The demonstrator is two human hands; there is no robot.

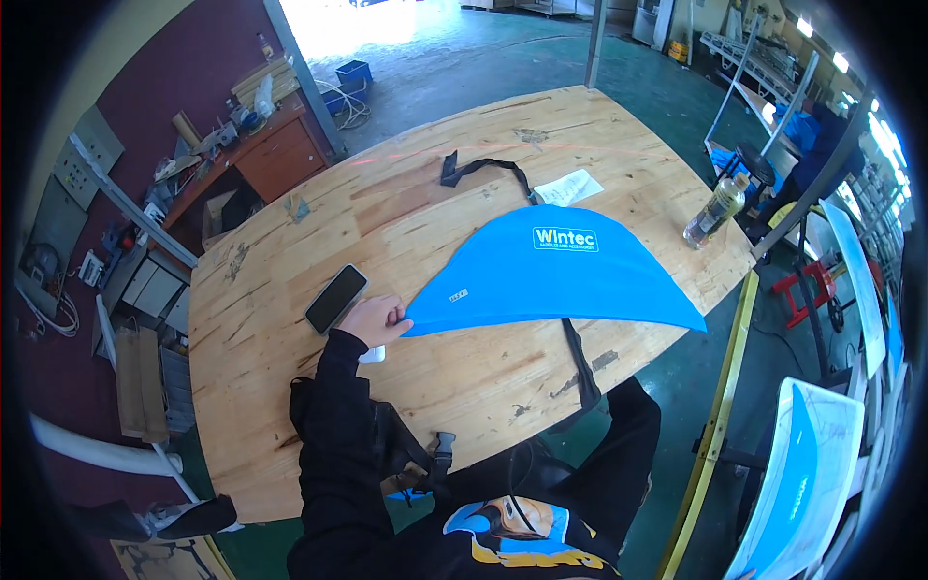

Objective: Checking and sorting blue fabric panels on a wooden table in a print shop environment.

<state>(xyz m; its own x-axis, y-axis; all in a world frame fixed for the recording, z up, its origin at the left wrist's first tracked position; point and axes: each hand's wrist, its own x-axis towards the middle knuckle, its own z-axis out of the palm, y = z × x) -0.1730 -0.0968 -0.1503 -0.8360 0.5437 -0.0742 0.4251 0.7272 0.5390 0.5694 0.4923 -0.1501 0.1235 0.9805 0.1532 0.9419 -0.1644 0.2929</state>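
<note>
A blue half-moon cloth cover (556,275) with a small white-printed label lies spread on the wooden table (261,387). My left hand (377,321) is closed, with thumb and fingers pinching its pointed left tip. Just behind that hand lies a dark-screened phone (336,299). A small white object (372,355) shows partly under my wrist. Of my right hand, only a skin-coloured sliver (747,575) shows at the lower edge, beside a clear-edged sheet (841,425) bearing a blue curved shape. Its fingers are cut off from view.
Black straps (582,362) run out from beneath the cloth. A paper slip (567,188) lies behind it, and a bottle (715,211) stands at the table's right. A yellow rail (715,425) and racks with more sheets flank the right side. Another person (822,145) is at the far right.
</note>
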